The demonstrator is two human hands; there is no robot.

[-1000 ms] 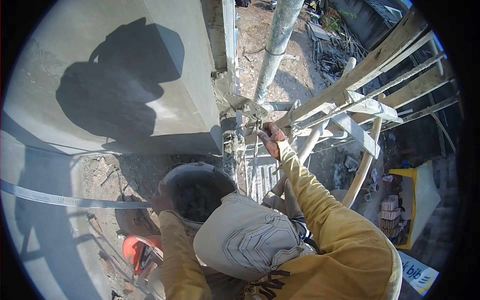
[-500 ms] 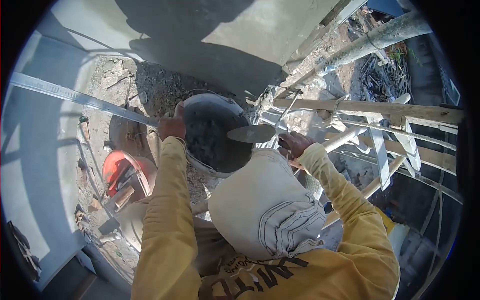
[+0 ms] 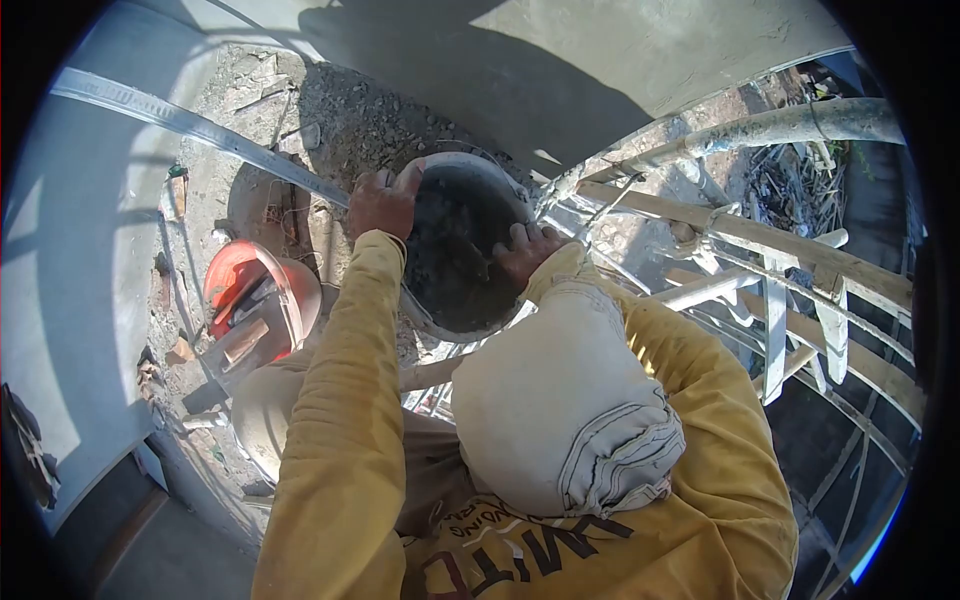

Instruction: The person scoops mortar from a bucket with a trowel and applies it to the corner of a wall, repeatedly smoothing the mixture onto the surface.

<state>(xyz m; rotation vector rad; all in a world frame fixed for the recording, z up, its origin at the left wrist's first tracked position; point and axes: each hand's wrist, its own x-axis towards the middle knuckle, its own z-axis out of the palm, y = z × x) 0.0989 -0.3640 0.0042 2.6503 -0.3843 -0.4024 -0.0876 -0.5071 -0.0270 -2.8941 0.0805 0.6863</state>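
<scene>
A round bucket [image 3: 517,190] holds dark, wet-looking mortar [image 3: 455,255]. My left hand [image 3: 384,203] is closed on the left part of its rim, where a long metal bar [image 3: 205,130] reaches the hand. Whether the fingers also hold the bar I cannot see. At the opposite side, my right hand [image 3: 528,254] reaches over the rim into the bucket, fingers curled round the trowel's handle. The trowel itself is mostly hidden by the hand and the mortar. White cloth with dark-stitched folds [image 3: 560,400] covers the view between my arms.
An orange-red bucket [image 3: 300,295] with tools and a wooden piece stands to the left. Tied wooden poles and a beam [image 3: 760,235] form scaffolding on the right. A plastered wall [image 3: 620,60] rises ahead, with rubble [image 3: 370,115] at its foot.
My right hand has moved left and down into the bucket, taking the trowel from above the rim into the mortar. My left hand stays at the rim. The view has shifted.
</scene>
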